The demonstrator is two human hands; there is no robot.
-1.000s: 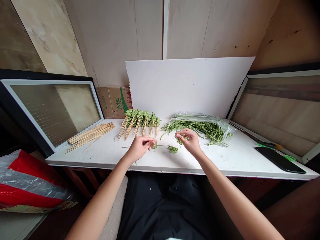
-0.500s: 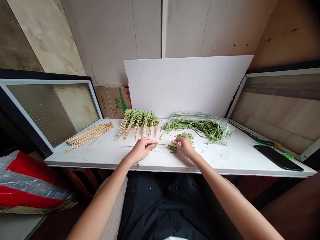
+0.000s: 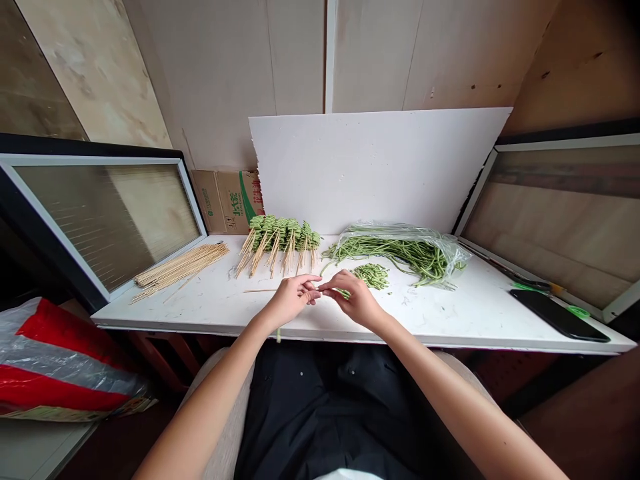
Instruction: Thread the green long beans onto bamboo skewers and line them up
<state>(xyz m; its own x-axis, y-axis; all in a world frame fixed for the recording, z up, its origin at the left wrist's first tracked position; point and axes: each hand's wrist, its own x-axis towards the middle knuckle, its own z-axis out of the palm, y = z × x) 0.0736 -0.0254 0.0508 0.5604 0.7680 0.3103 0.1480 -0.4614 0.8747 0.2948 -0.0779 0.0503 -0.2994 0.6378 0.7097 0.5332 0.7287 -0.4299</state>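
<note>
My left hand is closed around a thin bamboo skewer, whose long end sticks out to the left above the table. A piece of green long bean hangs below that hand at the table's front edge. My right hand meets the left one, its thumb and fingers pinched at the skewer's right end; the fingers hide what lies between them. Just behind the right hand is a pile of cut bean pieces, partly covered by it.
Finished bean skewers are stacked at the back. Bare bamboo skewers lie on the left. Long beans in a clear plastic bag rest at the back right. A black phone lies far right on the white table.
My right hand has moved left from the cut bean pieces to my left hand, and the fingertips now meet at the skewer's end. My left hand stays nearly in place.
</note>
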